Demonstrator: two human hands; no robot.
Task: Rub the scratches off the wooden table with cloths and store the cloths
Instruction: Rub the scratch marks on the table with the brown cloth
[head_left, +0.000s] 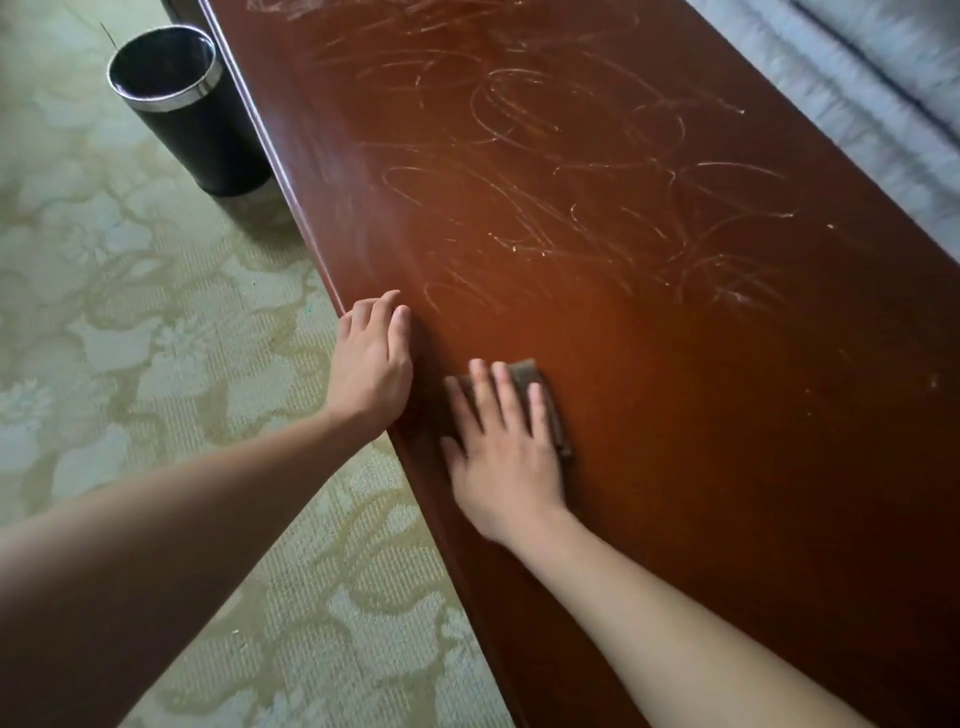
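Brown cloth (543, 392) lies flat on the wooden table (727, 467) near its left edge, pinned under the straight, spread fingers of the right hand (506, 452), which presses down on it. At ten o'clock from that hand, the left hand (371, 358) rests on the table's edge, fingers relaxed and holding nothing. Farther on, toward twelve and one o'clock, pale looping scratches (571, 182) cover the wood. At eleven o'clock a black bin (182, 104) stands on the patterned carpet (156, 364), just beside the table.
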